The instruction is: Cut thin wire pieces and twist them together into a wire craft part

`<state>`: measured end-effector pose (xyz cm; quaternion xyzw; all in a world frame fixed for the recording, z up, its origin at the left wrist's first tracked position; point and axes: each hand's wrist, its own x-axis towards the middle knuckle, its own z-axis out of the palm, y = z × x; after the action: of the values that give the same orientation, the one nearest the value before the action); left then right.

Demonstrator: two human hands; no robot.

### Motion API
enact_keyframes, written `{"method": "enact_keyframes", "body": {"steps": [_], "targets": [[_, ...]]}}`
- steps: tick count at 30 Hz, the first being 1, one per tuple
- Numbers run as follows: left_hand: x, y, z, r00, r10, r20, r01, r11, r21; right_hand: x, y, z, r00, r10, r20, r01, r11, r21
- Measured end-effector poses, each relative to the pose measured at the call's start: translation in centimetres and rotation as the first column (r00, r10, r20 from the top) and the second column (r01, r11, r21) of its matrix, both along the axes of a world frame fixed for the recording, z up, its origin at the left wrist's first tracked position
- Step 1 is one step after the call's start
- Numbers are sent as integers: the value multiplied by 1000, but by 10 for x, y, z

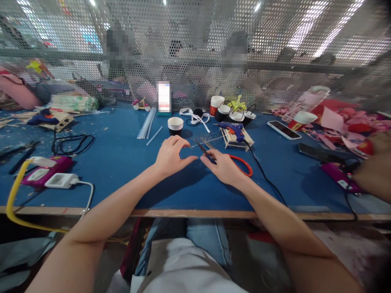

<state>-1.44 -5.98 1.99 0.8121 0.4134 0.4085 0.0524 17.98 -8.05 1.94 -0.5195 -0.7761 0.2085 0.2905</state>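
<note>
My right hand (225, 167) rests on the blue table (122, 162) and grips red-handled scissors (244, 163), whose dark blades point up and left and stand slightly apart. My left hand (171, 156) hovers just left of the blades with its fingers curled and the thumb meeting the fingertips in a pinch. A thin pale thread (204, 142) seems to run near the scissor tips; whether the left fingers hold it is too fine to tell. A black paper cup (175, 125) stands just behind the left hand.
A blue glue gun (233, 129) lies on a wooden stick frame (236, 140), its black cord trailing toward the front edge. Phones (284, 130), cups, white ribbon (195, 118), a pink device (45, 171) and a white plug block (61, 180) lie about. Another person's arm (374, 171) is at the right. Mesh screen behind.
</note>
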Motion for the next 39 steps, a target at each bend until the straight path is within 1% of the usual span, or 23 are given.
{"method": "enact_keyframes", "body": {"steps": [2, 5, 7, 8, 10, 11, 13, 15, 16, 17, 18, 20, 21, 22, 24, 26, 29, 32, 34, 36, 37, 38, 39], "targets": [[1, -1, -3, 980, 112, -162, -72, 970, 232, 0, 1, -1, 1000, -15, 5, 15, 1000, -1], [2, -1, -5, 955, 186, -231, -100, 935, 340, 1, 2, -4, 1000, -24, 20, 24, 1000, 14], [2, -1, -5, 974, 141, -178, -89, 958, 273, 1, 2, -5, 999, -21, 27, 20, 1000, 21], [2, 0, -4, 990, 94, -103, -74, 981, 181, 1, 2, -5, 999, -19, 30, 18, 1000, 23], [1, 2, -2, 987, -19, 160, 47, 984, -169, 1, 1, -4, 999, -8, 35, 7, 1000, 26], [0, 4, -2, 955, -47, 294, 154, 923, -352, 1, 0, -3, 999, 4, 36, -5, 1000, 27], [-3, 8, -1, 870, -58, 490, 383, 705, -597, 1, -1, -1, 999, 36, 36, -37, 999, 21], [-4, 10, -1, 808, -69, 585, 533, 507, -677, 1, -2, 2, 997, 67, 33, -67, 998, -1], [-5, 10, 0, 795, -76, 602, 561, 471, -681, 1, -3, 4, 997, 70, 32, -70, 997, -11], [-4, 9, 0, 793, -78, 604, 561, 480, -675, 1, -3, 5, 997, 67, 32, -66, 998, -20], [-4, 7, 0, 816, -89, 571, 516, 558, -651, 1, -2, 6, 998, 57, 32, -56, 998, -27], [-1, 3, -1, 916, -113, 385, 300, 830, -471, 1, -2, 7, 999, 25, 29, -24, 999, -29], [0, 0, -2, 962, -101, 255, 181, 932, -313, 1, -1, 6, 1000, 10, 26, -9, 1000, -27], [1, -1, -3, 990, -67, 123, 85, 986, -145, 1, -1, 6, 1000, -1, 22, 1, 1000, -25], [2, -3, -5, 996, 40, -83, -29, 992, 123, 1, -1, 4, 1000, -14, 14, 14, 1000, -20], [2, -2, -7, 972, 144, -185, -88, 956, 279, 1, -1, 3, 1000, -22, 11, 22, 999, -25], [2, -1, -8, 951, 208, -230, -106, 915, 390, 1, -1, 3, 999, -34, 21, 34, 999, -39], [2, -2, -8, 957, 194, -217, -102, 921, 377, 0, -1, 2, 999, -40, 26, 41, 999, -32], [3, -3, -7, 975, 153, -161, -105, 957, 271, 0, -1, 2, 999, -41, 25, 41, 999, -27], [3, -2, -6, 998, 67, 4, -67, 998, 15, 0, -1, 3, 999, -34, 31, 35, 999, -25], [3, -1, -5, 991, 21, 132, 2, 985, -172, 0, -1, 3, 999, -25, 35, 26, 999, -24], [2, 1, -5, 967, -11, 256, 103, 932, -347, 0, -2, 4, 999, -14, 38, 14, 1000, -23], [1, 3, -4, 930, -30, 366, 220, 843, -490, 0, -2, 4, 999, 0, 38, 1, 1000, -23]]}}
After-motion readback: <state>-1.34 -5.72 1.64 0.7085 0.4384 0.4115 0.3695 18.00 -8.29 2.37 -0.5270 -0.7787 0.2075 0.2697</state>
